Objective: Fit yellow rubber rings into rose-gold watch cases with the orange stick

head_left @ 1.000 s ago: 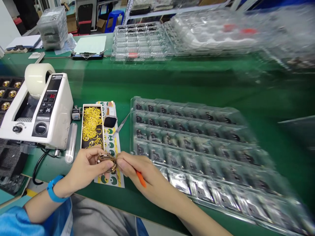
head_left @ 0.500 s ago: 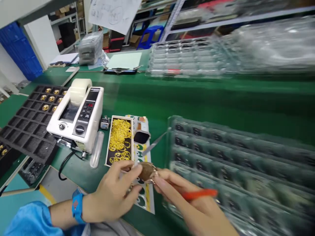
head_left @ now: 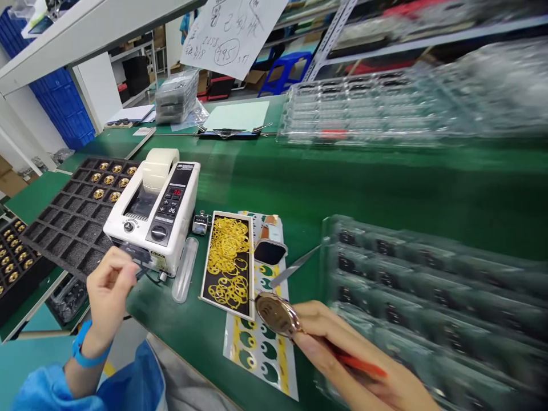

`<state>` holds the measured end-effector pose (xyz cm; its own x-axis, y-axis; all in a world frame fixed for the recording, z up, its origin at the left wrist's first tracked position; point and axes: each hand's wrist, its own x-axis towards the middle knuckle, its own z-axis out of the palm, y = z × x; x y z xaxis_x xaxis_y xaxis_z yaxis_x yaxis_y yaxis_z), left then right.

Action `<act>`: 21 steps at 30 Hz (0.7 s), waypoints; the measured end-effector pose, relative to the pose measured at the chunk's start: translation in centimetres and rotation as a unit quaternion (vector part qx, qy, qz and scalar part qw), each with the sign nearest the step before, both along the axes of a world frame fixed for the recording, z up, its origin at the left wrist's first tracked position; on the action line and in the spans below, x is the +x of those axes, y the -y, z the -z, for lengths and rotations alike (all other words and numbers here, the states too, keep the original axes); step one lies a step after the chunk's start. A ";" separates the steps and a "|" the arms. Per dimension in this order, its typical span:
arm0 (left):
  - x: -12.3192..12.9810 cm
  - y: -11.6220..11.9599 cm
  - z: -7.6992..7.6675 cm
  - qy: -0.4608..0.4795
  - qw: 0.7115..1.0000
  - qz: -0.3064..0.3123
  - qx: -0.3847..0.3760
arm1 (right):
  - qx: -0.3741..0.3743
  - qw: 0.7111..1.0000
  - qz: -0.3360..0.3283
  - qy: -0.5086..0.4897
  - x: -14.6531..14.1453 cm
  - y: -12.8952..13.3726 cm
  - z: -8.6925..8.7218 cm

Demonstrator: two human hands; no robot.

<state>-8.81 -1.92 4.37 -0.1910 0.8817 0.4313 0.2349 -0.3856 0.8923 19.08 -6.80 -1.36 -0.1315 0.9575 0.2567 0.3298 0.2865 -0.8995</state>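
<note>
Green workbench [head_left: 385,188] below us: our left hand [head_left: 109,285] has just let go of the round watch and drawn back, empty and loosely open, beside the tape dispenser [head_left: 154,220]. Our right hand [head_left: 346,357] alone pinches the round watch [head_left: 277,315] above a printed sheet [head_left: 257,354], its tilted oval back running upper left to lower right.

On the bench [head_left: 385,194], a tape dispenser [head_left: 149,225] between a foam tray [head_left: 72,228] on the left and a card of rings [head_left: 226,262] on the right, the card partly over a sticker sheet [head_left: 257,348], blister trays [head_left: 428,297] further right.
</note>
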 end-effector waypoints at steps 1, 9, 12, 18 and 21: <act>0.1 0.0 -0.6 -0.102 0.994 0.027 0.039 | -0.012 1.000 -0.002 -0.015 0.0 -0.1 -0.2; 3.1 0.8 -3.1 -0.206 0.962 0.161 0.073 | -0.187 0.972 -0.045 -0.134 -0.2 0.0 -1.6; 5.4 1.3 -1.8 -0.133 0.942 0.303 -0.057 | -0.221 0.952 -0.088 -0.194 -0.3 -0.1 -2.3; 8.5 0.9 0.6 -0.069 0.898 0.386 -0.201 | -0.236 0.935 -0.117 -0.238 -0.4 -0.1 -2.3; 8.4 0.7 0.7 -0.080 0.885 0.403 -0.218 | -0.250 0.928 -0.124 -0.246 -0.4 0.1 -2.0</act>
<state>-0.41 -2.60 3.68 0.6082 0.7936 -0.0184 0.1767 -0.1128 0.9778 18.73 -6.90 0.61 -0.3490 0.9289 -0.1239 -0.1758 -0.1947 -0.9650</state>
